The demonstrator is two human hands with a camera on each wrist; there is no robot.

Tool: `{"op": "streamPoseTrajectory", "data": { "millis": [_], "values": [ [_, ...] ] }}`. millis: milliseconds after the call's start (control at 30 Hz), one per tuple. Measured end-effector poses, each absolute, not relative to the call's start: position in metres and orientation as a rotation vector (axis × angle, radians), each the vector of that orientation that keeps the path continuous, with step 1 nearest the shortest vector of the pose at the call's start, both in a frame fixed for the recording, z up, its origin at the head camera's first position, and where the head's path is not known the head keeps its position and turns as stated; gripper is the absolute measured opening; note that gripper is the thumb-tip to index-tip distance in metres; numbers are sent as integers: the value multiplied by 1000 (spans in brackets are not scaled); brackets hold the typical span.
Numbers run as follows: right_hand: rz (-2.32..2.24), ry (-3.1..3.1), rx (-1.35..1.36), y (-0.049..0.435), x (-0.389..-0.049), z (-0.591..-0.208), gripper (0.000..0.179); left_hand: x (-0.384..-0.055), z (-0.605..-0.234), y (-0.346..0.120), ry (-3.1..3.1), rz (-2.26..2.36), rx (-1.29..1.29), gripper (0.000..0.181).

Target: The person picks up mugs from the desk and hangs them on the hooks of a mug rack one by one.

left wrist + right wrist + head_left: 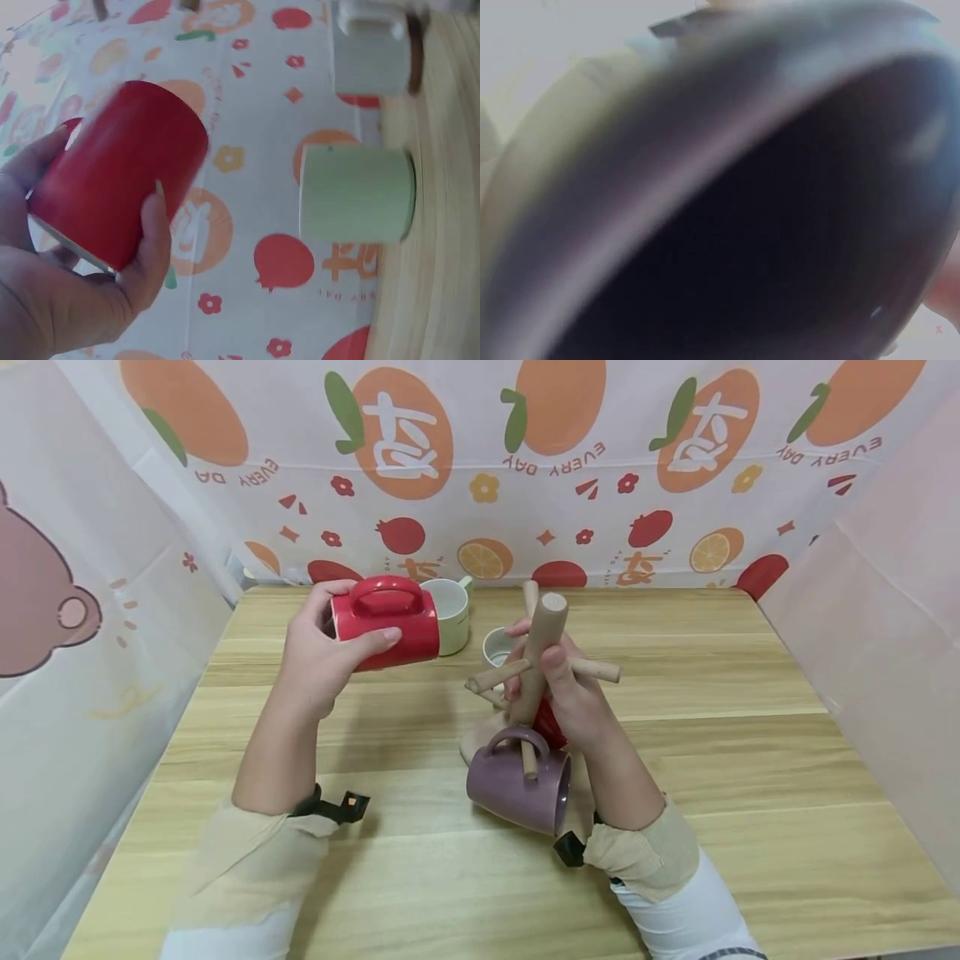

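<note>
My left hand (pixel 318 652) holds a red mug (pixel 390 635) on its side in the air, handle uppermost, thumb along its wall. In the left wrist view the fingers grip the same red mug (pixel 124 176) near one end. My right hand (pixel 573 693) grips the post of a wooden mug tree (pixel 549 627), its thumb lying just above a peg. From a low front peg a purple mug (pixel 517 789) hangs tilted by its handle; its dark mouth (pixel 780 225) fills most of the right wrist view. Something red (pixel 550 727) shows behind the post, mostly hidden.
A pale green mug (pixel 453 627) stands behind the red mug, partly covered by it. Farther right, a white cup (pixel 495 647) with a brown base stands behind the mug tree. A fruit-print curtain (pixel 480 485) borders the back of the wooden table (pixel 712 760).
</note>
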State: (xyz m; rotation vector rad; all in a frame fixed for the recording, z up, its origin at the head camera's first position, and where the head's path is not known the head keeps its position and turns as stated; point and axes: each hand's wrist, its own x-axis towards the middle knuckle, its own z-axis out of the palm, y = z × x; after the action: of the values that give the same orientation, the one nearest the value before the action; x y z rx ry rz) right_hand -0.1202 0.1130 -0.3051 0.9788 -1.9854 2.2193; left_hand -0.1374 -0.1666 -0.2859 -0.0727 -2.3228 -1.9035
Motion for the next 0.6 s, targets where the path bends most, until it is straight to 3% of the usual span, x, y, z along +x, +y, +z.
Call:
{"op": "streamPoseTrajectory", "data": {
  "millis": [300, 600],
  "values": [
    [2046, -2122, 1007, 126, -120, -300, 85, -123, -288, -169, -2081, -2307, -374, 46],
    [2009, -2014, 951, 150, -117, -297, 68, -123, -291, -172, -2150, -2318, -466, 46]
  ]
}}
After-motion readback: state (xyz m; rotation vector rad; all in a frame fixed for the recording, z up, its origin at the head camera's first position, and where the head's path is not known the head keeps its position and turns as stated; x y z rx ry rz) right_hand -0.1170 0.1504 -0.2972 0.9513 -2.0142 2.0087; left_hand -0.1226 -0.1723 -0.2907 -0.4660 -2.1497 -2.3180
